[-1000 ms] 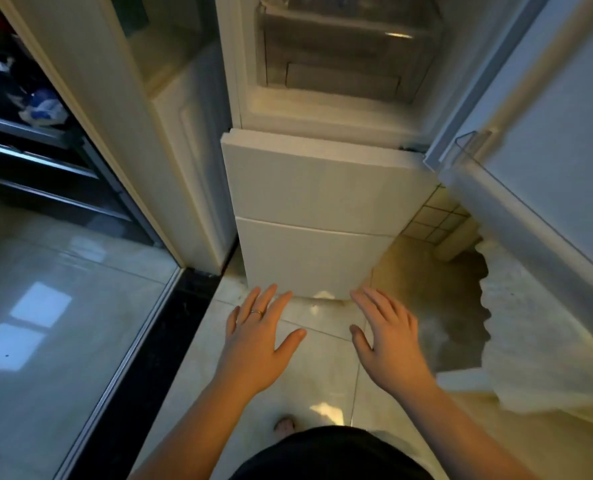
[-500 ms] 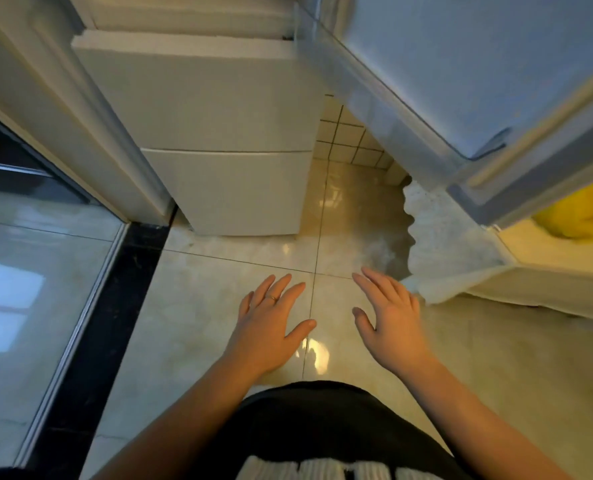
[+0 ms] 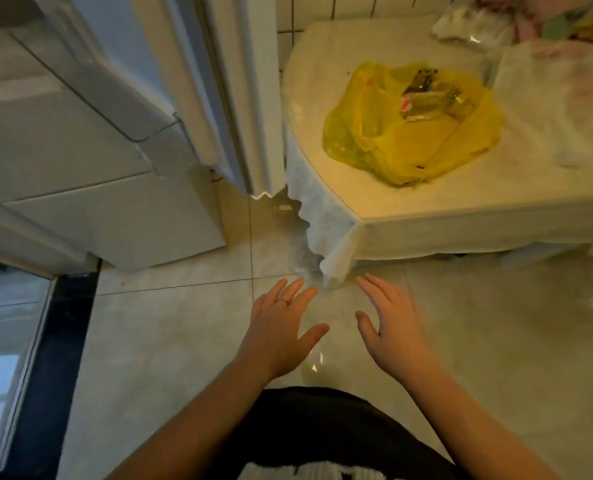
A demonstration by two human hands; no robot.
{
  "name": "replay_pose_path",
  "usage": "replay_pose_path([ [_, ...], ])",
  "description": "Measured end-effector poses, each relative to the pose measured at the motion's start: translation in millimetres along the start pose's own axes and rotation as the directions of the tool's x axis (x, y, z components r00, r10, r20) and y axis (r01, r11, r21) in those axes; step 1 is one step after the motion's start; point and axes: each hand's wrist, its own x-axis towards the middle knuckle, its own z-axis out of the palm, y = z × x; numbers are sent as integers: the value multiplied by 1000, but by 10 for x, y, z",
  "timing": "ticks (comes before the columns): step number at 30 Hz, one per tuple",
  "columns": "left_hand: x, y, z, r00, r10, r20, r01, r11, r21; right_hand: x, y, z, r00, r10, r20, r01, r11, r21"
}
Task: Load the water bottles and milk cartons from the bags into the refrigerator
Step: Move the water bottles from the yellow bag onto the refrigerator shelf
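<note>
A yellow plastic bag (image 3: 413,133) lies open on the table (image 3: 392,216) at the right, with packaged items showing inside it. A white plastic bag (image 3: 551,98) lies beside it at the far right. The refrigerator (image 3: 90,174) stands at the left with its white lower drawers closed and its upper door (image 3: 198,74) swung open toward the table. My left hand (image 3: 281,327) and my right hand (image 3: 392,323) hover over the floor with fingers spread, holding nothing, below the table's near corner.
A white tablecloth (image 3: 309,216) hangs off the table's left corner close to the open door. More bags and clutter (image 3: 517,19) sit at the table's far end. A dark door threshold (image 3: 56,341) runs along the left. Tiled floor (image 3: 170,341) lies underfoot.
The view has swung right and down, away from the refrigerator's inside. The table with the yellow bag has come into view. Both hands stay spread and hold nothing.
</note>
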Motion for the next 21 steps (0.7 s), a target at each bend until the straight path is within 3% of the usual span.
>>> replay_pose_path([
  [12,1703,1177,-79,964,265,-21,-265,964,11,890,1192,-968,955,174,-241,-171,985,31],
  [21,3031,1741,-331,951,281,-130,-286,958,-16,1950,1844,-1613,967,147,-209,-151,988,-3],
])
